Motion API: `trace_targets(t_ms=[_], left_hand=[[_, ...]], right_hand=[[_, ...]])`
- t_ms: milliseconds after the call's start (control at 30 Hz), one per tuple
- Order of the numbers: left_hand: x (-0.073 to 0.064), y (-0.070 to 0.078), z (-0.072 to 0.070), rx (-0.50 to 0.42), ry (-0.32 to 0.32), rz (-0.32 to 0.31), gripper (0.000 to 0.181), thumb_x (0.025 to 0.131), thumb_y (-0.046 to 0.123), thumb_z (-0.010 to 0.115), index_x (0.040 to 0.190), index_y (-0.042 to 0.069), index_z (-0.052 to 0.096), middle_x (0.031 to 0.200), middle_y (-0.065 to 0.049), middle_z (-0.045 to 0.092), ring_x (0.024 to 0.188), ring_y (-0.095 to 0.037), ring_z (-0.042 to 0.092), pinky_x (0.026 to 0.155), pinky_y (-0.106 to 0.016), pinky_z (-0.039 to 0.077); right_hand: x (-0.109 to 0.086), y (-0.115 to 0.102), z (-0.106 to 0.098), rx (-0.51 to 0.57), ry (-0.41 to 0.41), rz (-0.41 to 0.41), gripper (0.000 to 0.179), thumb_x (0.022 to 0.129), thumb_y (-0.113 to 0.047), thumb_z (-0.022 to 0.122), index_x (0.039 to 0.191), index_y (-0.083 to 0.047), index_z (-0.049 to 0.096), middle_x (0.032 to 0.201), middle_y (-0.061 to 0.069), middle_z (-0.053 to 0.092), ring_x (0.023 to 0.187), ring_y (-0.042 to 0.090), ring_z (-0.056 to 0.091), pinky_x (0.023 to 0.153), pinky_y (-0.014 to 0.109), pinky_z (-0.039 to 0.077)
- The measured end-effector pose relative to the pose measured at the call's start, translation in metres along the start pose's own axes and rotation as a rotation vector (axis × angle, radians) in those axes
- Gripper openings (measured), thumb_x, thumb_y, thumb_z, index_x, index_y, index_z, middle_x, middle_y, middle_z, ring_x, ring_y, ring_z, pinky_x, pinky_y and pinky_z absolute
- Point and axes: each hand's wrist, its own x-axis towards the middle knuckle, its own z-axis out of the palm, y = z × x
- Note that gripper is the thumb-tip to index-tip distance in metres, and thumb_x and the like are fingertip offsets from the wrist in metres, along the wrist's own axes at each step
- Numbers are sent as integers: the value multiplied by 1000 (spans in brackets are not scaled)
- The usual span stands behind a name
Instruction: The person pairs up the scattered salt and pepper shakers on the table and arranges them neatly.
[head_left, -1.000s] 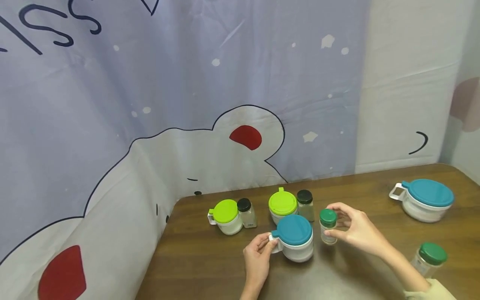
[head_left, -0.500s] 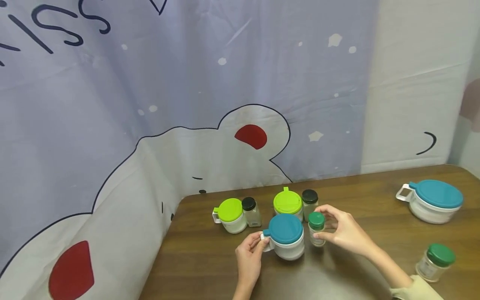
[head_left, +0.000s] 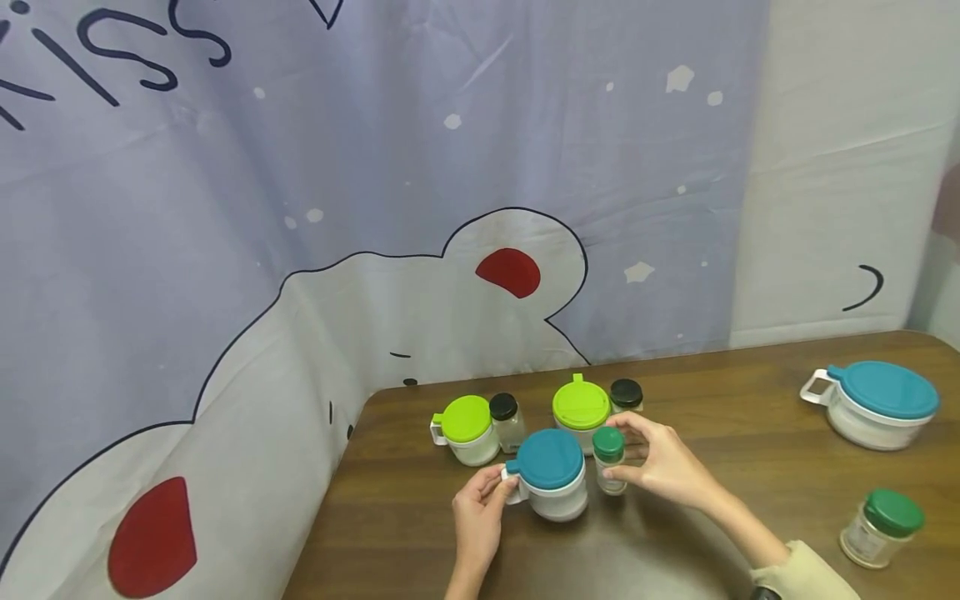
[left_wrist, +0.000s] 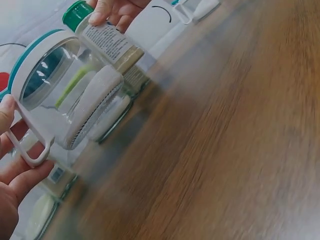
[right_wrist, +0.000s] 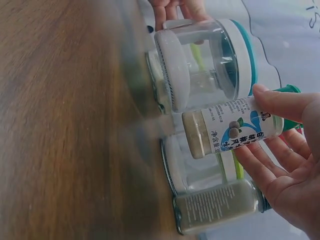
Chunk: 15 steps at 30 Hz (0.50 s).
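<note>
My left hand (head_left: 477, 515) grips the white handle of a clear glass seasoning jar (head_left: 553, 487) with a blue lid. Held by the thumb and fingers of my right hand (head_left: 667, 467) is a small green-capped spice bottle (head_left: 609, 467). It carries a label with Chinese print and shows pale powder near its bottom in the right wrist view. Both appear raised a little off the table, upright and side by side. Behind them stand a green-lidded jar (head_left: 581, 408), a black-capped bottle (head_left: 627, 394) partly hidden by my right hand, another black-capped bottle (head_left: 510, 427) and another green-lidded jar (head_left: 467, 425).
On the brown wooden table (head_left: 720, 417), a wider blue-lidded jar (head_left: 881, 408) with a handle stands at the far right. Nearer me on the right is a larger green-capped bottle (head_left: 879, 533). A patterned curtain (head_left: 420, 150) hangs along the table's back edge.
Both hands have moved left together, carrying the blue-lidded jar and the small spice bottle. The bottle is now closer to the jar. My view has shifted slightly.
</note>
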Motion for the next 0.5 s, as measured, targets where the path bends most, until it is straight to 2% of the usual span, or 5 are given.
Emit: trace_targets(t_ms=[267,500], left_hand=[[1,-3,-11,-10,12,-5,15,85,0,68,97,-9,66,98,-27,70,84,2,67,75,-16,55],[0,-7,-20,-28,8,-31,15,85,-1,68,98,-8,67,99,-26,70,82,5,65,71,-15,55]], right_hand=[[6,3,10,-2,-48,43,50,70,-7,84,112,-1,57,98,8,67,85,3,66,78,22,57],[10,2,18,12,-86,59,54,71,-11,83,115,3,55,99,12,67,86,5,66,78,22,57]])
